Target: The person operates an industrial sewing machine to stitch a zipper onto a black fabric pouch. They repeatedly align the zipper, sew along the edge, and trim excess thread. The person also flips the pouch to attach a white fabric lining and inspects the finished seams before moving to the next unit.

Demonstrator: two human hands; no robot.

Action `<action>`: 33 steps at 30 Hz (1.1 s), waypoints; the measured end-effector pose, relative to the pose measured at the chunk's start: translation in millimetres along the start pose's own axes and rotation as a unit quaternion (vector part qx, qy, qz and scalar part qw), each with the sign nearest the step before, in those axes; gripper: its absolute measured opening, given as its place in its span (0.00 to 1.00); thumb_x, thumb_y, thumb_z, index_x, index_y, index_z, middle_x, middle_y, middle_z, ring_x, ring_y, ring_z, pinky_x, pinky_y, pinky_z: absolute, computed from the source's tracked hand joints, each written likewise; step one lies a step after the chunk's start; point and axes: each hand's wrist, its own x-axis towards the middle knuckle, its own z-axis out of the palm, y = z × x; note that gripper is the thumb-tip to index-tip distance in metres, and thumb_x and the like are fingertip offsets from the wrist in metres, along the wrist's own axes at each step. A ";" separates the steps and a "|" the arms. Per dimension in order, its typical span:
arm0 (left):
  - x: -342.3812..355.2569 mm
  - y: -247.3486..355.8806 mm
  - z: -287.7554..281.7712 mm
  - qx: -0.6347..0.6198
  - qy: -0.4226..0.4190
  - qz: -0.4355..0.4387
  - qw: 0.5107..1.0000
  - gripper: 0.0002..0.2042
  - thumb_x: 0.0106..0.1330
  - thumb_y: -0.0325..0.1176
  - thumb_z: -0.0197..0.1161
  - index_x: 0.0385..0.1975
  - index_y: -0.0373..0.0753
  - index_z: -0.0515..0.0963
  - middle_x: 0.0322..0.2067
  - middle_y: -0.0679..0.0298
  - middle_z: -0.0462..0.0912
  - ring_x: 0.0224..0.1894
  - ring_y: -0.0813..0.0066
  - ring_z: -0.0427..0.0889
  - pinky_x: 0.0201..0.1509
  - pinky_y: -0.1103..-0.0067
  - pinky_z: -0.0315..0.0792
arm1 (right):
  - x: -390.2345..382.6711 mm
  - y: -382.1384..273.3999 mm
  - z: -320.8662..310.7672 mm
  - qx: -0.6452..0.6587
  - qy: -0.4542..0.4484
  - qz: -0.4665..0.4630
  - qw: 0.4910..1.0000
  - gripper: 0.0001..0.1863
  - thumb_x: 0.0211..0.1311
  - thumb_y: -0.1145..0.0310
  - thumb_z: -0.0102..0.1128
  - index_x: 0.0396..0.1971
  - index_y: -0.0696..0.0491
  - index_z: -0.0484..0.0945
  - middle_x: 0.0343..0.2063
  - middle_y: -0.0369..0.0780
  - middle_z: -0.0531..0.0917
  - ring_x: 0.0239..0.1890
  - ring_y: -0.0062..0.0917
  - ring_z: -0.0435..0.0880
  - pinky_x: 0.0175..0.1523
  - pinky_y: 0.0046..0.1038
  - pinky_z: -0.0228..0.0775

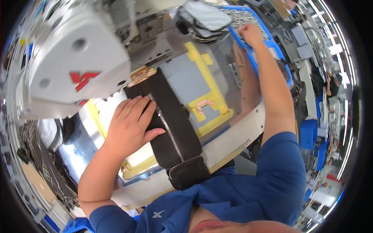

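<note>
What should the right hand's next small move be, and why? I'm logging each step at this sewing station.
Probably pick one metal piece from the blue bin: the right hand reaches into it, while the left hand lies flat on the black zippered panel.

Two hands at a sewing station: the left hand (130, 126) flat on one dark fabric panel (167, 124) bearing one zipper (167, 128); the right hand (250, 34) in one blue tray (268, 37). One sewing machine (74, 62) above the left hand.
</note>
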 end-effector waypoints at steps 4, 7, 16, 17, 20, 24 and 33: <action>-2.8 -1.3 -0.1 -0.008 -0.013 -0.019 1.000 0.36 0.61 0.58 0.72 0.61 0.36 0.80 0.62 0.51 0.81 0.65 0.49 0.79 0.71 0.58 0.71 | -30.7 -41.7 -39.2 0.008 0.142 -0.065 0.988 0.14 0.64 0.59 0.74 0.42 0.53 0.91 0.34 0.45 0.92 0.38 0.34 0.92 0.48 0.36 0.82; -7.1 -0.3 -2.6 -0.004 -0.020 -0.040 0.999 0.37 0.62 0.58 0.72 0.64 0.37 0.78 0.64 0.51 0.80 0.68 0.49 0.78 0.73 0.58 0.71 | -86.0 -121.5 -64.9 0.275 0.133 -0.115 0.945 0.11 0.63 0.66 0.77 0.42 0.55 0.90 0.31 0.37 0.91 0.32 0.19 0.88 0.42 0.25 0.79; -6.4 -5.1 1.5 -0.016 -0.010 -0.049 0.999 0.43 0.61 0.64 0.69 0.69 0.37 0.74 0.65 0.47 0.78 0.69 0.47 0.77 0.73 0.57 0.69 | -190.4 -273.6 -16.1 0.230 -0.186 -0.506 0.810 0.07 0.65 0.70 0.67 0.38 0.56 0.88 0.36 0.45 0.89 0.40 0.43 0.88 0.48 0.39 0.80; -6.1 -4.9 1.7 -0.014 -0.007 -0.050 0.999 0.44 0.61 0.64 0.69 0.70 0.37 0.74 0.65 0.47 0.78 0.69 0.47 0.77 0.73 0.57 0.69 | -190.9 -277.5 -11.5 0.227 -0.185 -0.514 0.807 0.06 0.66 0.70 0.66 0.38 0.55 0.88 0.37 0.45 0.89 0.41 0.44 0.87 0.49 0.41 0.80; -7.4 -5.3 5.1 -0.019 0.004 -0.061 0.998 0.45 0.60 0.65 0.68 0.70 0.35 0.73 0.66 0.47 0.78 0.68 0.47 0.77 0.73 0.57 0.70 | -193.7 -283.2 -5.3 0.237 -0.168 -0.532 0.796 0.05 0.65 0.72 0.68 0.38 0.55 0.89 0.34 0.43 0.89 0.37 0.41 0.88 0.41 0.37 0.79; -6.5 -6.0 4.8 -0.016 0.014 -0.072 0.997 0.46 0.59 0.65 0.68 0.69 0.32 0.73 0.65 0.48 0.77 0.66 0.46 0.76 0.70 0.57 0.70 | -198.0 -278.1 2.5 0.257 -0.152 -0.505 0.810 0.06 0.63 0.72 0.69 0.38 0.55 0.89 0.34 0.42 0.89 0.36 0.40 0.88 0.41 0.37 0.79; -4.5 0.0 -0.4 -0.015 -0.022 -0.095 0.995 0.45 0.57 0.64 0.71 0.66 0.32 0.76 0.65 0.54 0.75 0.59 0.52 0.74 0.65 0.61 0.68 | -205.1 -277.5 4.2 0.212 -0.115 -0.513 0.824 0.06 0.63 0.68 0.67 0.34 0.55 0.86 0.31 0.41 0.85 0.37 0.42 0.87 0.44 0.41 0.81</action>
